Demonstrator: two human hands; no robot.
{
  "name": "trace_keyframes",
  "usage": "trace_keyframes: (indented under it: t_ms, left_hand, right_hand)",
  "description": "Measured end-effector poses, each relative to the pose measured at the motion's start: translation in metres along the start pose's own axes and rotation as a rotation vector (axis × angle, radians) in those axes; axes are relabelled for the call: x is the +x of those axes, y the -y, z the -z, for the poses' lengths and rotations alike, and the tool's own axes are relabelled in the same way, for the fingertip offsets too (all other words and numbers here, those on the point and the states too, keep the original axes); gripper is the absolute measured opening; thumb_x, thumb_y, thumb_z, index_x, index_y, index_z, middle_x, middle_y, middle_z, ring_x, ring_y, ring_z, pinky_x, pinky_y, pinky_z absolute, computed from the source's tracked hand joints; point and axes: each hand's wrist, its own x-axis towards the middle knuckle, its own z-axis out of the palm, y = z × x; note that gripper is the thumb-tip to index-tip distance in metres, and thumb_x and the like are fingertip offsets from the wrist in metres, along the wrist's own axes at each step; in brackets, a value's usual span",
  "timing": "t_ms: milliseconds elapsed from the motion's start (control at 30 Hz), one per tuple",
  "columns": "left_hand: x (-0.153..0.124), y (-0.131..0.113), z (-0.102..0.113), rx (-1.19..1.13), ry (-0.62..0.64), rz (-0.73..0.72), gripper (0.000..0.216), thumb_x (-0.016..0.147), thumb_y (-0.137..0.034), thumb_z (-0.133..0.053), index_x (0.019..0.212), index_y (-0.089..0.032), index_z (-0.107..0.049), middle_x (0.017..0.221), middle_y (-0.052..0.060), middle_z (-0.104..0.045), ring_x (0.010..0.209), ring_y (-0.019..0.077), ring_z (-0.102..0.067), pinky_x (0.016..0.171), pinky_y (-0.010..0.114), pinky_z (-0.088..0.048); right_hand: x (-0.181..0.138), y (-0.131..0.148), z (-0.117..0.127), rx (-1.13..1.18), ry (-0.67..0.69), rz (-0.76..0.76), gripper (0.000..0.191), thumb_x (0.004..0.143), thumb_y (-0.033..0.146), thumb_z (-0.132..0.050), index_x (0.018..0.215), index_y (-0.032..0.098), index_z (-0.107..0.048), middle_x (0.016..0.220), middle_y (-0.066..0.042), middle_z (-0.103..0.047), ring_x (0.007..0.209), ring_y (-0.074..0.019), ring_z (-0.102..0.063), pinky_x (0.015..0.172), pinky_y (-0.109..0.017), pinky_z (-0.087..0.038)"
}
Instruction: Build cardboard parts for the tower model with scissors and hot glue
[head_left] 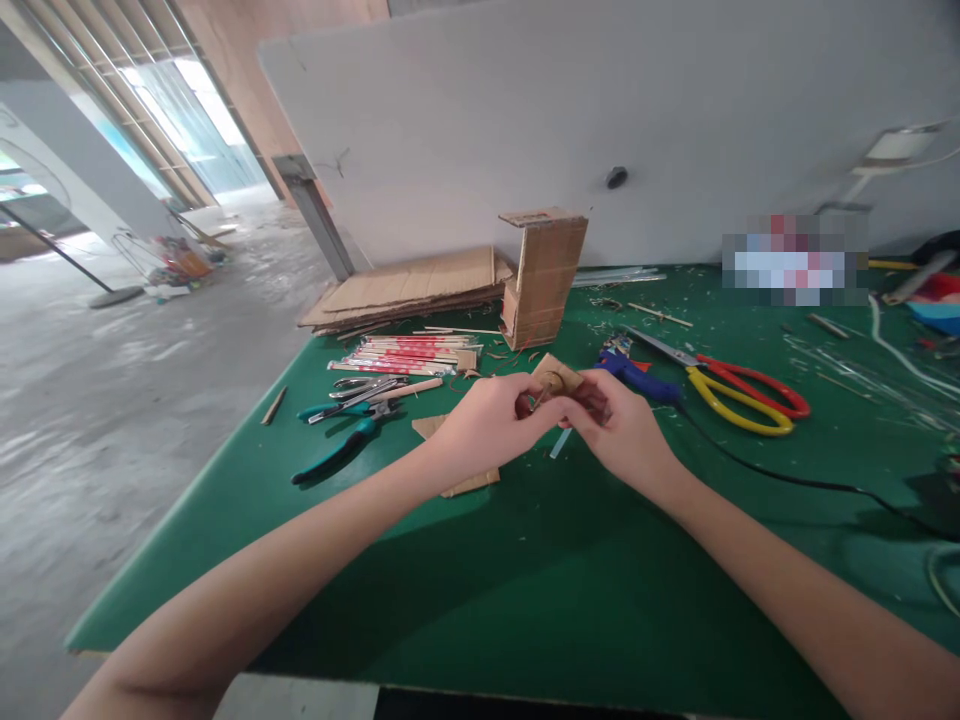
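Observation:
Both hands meet over the green table (540, 600), fingers closed round a small piece of brown cardboard (562, 372) with a round brownish part on it. My left hand (495, 420) grips it from the left, its thumb and fingertips bent inward. From the other side my right hand (619, 420) pinches the same piece; several of its fingertips are hidden behind it. Below the left wrist lies a flat cardboard scrap (472, 485), partly covered. A clear glue stick (559, 443) pokes out beneath the hands. Just right of them rests a blue glue gun (641, 382).
Scissors (742, 390) with red and yellow handles lie at right, beside the black cord (780, 480). Teal-handled pliers (337, 450) and packaged sticks (409, 352) are at left. Behind stand an upright cardboard structure (551, 280) and stacked cardboard sheets (412, 285), before a white panel (450, 130).

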Motion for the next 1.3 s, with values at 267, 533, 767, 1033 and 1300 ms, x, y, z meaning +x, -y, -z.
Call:
trace_keyframes:
  t_ms: [267,533,767,1033,1300]
  left_hand:
    - [0.012,0.021,0.009,-0.039,-0.295,-0.001,0.027,0.085,-0.043,-0.049,0.088,-0.017,-0.053,0.072,0.001,-0.056,0.064,0.0106,-0.050,0.057,0.025,-0.038]
    - [0.021,0.029,0.006,-0.606,0.158,0.127,0.027,0.082,-0.020,-0.053,0.109,-0.014,-0.053,0.105,0.011,-0.063,0.088,0.0146,-0.061,0.073,0.029,-0.050]
    - [0.022,0.036,0.002,-0.549,0.180,0.041,0.017,0.080,-0.018,-0.055,0.096,-0.012,-0.057,0.095,0.007,-0.063,0.078,0.0101,-0.060,0.072,0.027,-0.052]
    - [0.021,0.037,0.001,-0.531,0.165,0.023,0.011,0.076,-0.014,-0.054,0.087,-0.013,-0.053,0.083,0.002,-0.060,0.070,0.0089,-0.058,0.066,0.026,-0.051]
    - [0.023,0.040,0.000,-0.590,0.181,0.029,0.010,0.079,-0.020,-0.056,0.086,-0.012,-0.056,0.077,0.001,-0.059,0.067,0.0087,-0.056,0.061,0.024,-0.048]
  right_hand:
    - [0.004,-0.005,0.001,0.181,0.012,-0.122,0.010,0.085,0.028,-0.056,0.091,0.021,-0.055,0.083,-0.004,-0.065,0.061,-0.0149,-0.064,0.062,-0.035,-0.060]
    - [0.000,-0.005,-0.002,0.162,0.141,-0.085,0.009,0.086,0.028,-0.054,0.093,0.022,-0.055,0.086,-0.004,-0.066,0.066,-0.0167,-0.066,0.063,-0.035,-0.059]
    - [-0.003,0.002,-0.001,0.040,0.145,-0.042,0.009,0.087,0.025,-0.053,0.095,0.022,-0.056,0.085,-0.003,-0.066,0.065,-0.0160,-0.066,0.062,-0.032,-0.057]
    - [-0.003,0.002,0.001,-0.027,0.159,-0.008,0.013,0.087,0.022,-0.052,0.099,0.022,-0.056,0.088,-0.004,-0.067,0.073,-0.0174,-0.067,0.066,-0.032,-0.057]
    - [-0.003,0.003,0.001,-0.043,0.160,-0.019,0.012,0.087,0.022,-0.051,0.098,0.021,-0.056,0.088,-0.004,-0.067,0.072,-0.0169,-0.067,0.065,-0.031,-0.055]
